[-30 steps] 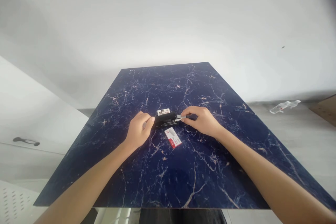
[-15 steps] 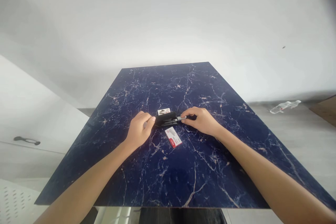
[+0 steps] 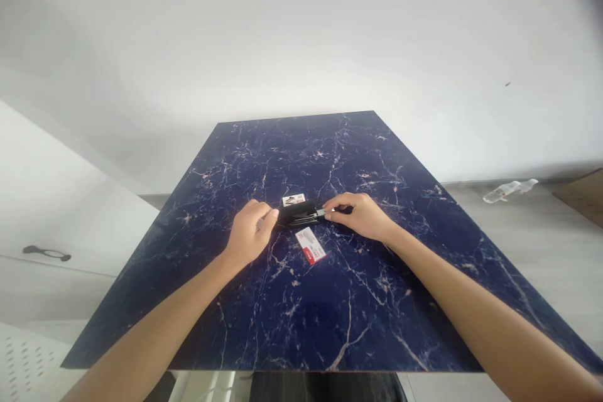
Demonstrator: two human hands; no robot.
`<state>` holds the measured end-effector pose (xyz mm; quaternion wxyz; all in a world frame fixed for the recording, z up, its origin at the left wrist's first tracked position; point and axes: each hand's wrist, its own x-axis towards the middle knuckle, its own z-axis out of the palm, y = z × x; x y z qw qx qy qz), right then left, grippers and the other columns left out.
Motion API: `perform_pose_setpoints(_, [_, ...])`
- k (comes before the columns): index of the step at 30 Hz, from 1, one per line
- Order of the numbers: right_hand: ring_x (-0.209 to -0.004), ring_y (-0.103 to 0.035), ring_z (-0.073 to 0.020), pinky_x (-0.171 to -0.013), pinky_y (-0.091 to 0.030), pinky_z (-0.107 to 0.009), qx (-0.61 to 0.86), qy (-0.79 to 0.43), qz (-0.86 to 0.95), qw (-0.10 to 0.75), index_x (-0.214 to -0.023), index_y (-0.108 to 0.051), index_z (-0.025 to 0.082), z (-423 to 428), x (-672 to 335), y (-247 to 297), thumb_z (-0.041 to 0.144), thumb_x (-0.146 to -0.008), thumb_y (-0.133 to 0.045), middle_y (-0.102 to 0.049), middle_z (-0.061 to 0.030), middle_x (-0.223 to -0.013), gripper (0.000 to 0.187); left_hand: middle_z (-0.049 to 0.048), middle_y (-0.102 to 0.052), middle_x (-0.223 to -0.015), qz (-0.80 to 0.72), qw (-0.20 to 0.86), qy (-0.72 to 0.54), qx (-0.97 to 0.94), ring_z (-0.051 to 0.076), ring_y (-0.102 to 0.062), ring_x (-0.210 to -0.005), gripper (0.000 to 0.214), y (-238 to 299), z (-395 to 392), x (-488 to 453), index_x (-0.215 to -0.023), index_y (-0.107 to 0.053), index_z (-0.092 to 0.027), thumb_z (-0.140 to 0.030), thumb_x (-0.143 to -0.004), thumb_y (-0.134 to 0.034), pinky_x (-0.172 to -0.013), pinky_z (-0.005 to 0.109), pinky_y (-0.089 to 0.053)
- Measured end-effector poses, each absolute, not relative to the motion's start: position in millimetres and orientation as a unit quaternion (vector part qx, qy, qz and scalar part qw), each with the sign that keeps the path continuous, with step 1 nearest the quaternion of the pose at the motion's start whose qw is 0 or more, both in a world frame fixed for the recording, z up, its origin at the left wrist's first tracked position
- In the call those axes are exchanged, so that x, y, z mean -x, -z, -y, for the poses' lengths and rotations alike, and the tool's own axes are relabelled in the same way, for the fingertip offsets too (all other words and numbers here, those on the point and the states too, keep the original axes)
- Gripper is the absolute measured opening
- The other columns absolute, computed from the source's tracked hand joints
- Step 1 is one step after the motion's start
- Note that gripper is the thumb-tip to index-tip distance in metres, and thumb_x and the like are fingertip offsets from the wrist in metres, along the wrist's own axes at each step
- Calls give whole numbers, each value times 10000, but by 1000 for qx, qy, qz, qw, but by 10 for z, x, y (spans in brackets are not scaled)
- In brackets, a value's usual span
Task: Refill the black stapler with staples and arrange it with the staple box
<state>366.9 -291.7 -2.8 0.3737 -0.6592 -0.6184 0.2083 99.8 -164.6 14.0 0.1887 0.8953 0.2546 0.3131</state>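
Note:
A black stapler (image 3: 298,212) lies sideways on the dark blue marbled table, between my two hands. My left hand (image 3: 253,229) is closed around its left end, thumb on top. From the right end juts a narrow silvery metal piece (image 3: 321,213). My right hand (image 3: 360,215) pinches that piece between thumb and fingers; whether it is a slide or a strip of staples is too small to tell. Behind the stapler a small white box (image 3: 294,200) with a dark picture is partly covered. A white and red staple box (image 3: 310,245) lies just in front.
The marbled table (image 3: 301,314) reaches back to a pale wall (image 3: 301,31). Clear plastic bottles (image 3: 509,190) lie on the floor to the right, near a brown board (image 3: 581,198). At left stands a white cabinet with a dark handle (image 3: 47,254).
My right hand has shifted very slightly left, and a little less of the metal piece shows at the stapler's end. My left hand and both boxes have stayed put.

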Motion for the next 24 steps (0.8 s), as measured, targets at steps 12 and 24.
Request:
perform_pose_setpoints(12, [-636,-621,-181,-582,-439,-296,734,-81,628,243,-833,-626,236,2998,-3677,-193,344,-845,-692,-701,-13,-783,126,84,-692,-1073,-226,127,-210,-943,264,-604,-1000,257,-279,1472,-920,-1081,-651,-210,-383,-890,-652,-871,389,-466])
perform_pose_setpoints(24, [-535,-527,-120,-512,-371,-241,641,-336,591,357,-880,-469,243,3150,-2838,-263,208,-796,-644,-587,55,-688,197,53,-729,-1013,-222,142,-140,-954,260,-651,-930,260,-248,1377,-941,-1067,-696,-256,-406,-856,-729,-802,372,-480])
